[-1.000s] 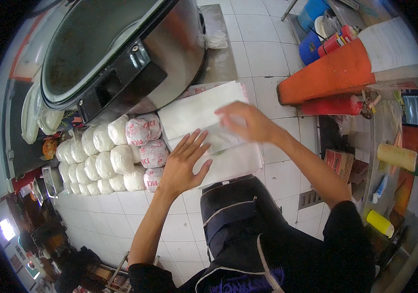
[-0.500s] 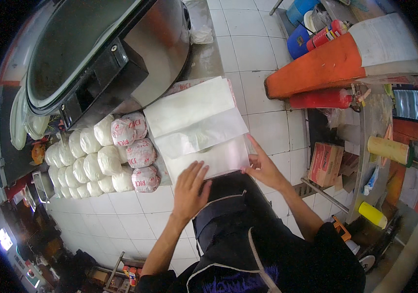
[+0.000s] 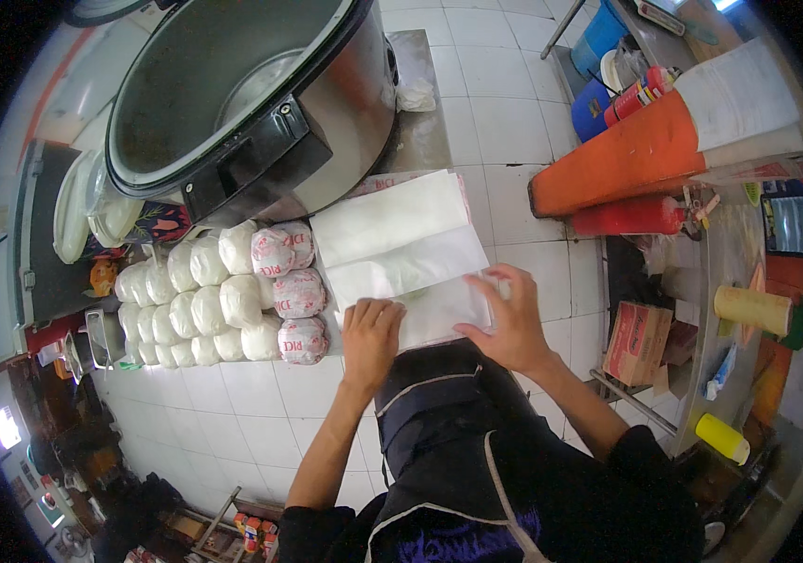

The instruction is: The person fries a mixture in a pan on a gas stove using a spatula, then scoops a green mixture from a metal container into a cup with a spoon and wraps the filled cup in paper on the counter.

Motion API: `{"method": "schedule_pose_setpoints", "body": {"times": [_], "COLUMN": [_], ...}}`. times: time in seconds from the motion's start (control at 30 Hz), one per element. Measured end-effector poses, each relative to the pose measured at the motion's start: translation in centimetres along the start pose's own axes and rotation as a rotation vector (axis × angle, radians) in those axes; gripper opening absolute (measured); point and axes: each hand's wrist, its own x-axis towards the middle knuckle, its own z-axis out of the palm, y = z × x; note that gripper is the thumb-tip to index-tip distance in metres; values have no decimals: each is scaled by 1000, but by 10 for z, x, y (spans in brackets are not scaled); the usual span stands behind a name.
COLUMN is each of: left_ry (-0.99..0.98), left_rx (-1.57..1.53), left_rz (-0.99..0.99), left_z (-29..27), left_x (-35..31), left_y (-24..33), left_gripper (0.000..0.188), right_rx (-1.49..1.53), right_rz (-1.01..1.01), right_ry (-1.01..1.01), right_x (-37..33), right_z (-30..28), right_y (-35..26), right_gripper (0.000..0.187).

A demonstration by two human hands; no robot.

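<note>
A stack of white wrapping paper [image 3: 383, 220] lies in front of me, its top sheet [image 3: 420, 258] folded across the middle. A faint greenish patch shows near the fold; what it is I cannot make out. At the near left of the paper, my left hand [image 3: 371, 340] has its fingers curled down and closed on the sheet's edge. My right hand [image 3: 509, 324] is at the paper's right edge, thumb and forefinger spread apart and touching the sheet. Left of the paper sit rows of round white paper-wrapped bundles [image 3: 240, 300], the nearest ones [image 3: 300, 293] with red print.
A large cooker pot [image 3: 280, 131] with a dark handle stands beyond the bundles, its inside visible. Over the tiled floor [image 3: 505, 131] to the right are an orange tapered object [image 3: 617, 155], a red fire extinguisher [image 3: 627, 218], a cardboard box [image 3: 638, 342] and a metal shelf [image 3: 711, 300].
My left fingers have curled in at the paper's near edge. My right hand has bent its fingers and shifted slightly over the sheet's right side. The whole view has tilted a little.
</note>
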Motion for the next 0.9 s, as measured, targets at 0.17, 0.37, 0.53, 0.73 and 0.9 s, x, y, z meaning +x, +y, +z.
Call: {"method": "schedule_pose_setpoints", "body": {"times": [0.17, 0.37, 0.53, 0.73, 0.9], "left_ry": [-78, -157, -136, -100, 33], "left_rx": [-70, -132, -165, -252, -7], "left_rz": [-8, -42, -48, -145, -259], "left_z": [-18, -20, -14, -5, 1], "left_x": [34, 53, 59, 59, 53], "left_y": [-17, -28, -32, -32, -19], "left_gripper": [7, 9, 12, 12, 12], "right_rx": [79, 283, 228, 169, 164], "right_rz": [-184, -25, -19, -324, -127], "right_ry": [-108, -267, -120, -46, -460], "right_x": [47, 92, 97, 80, 113], "right_z": [12, 27, 21, 41, 58], "right_y": [17, 66, 64, 8, 22], "right_gripper": [23, 17, 17, 15, 37]}}
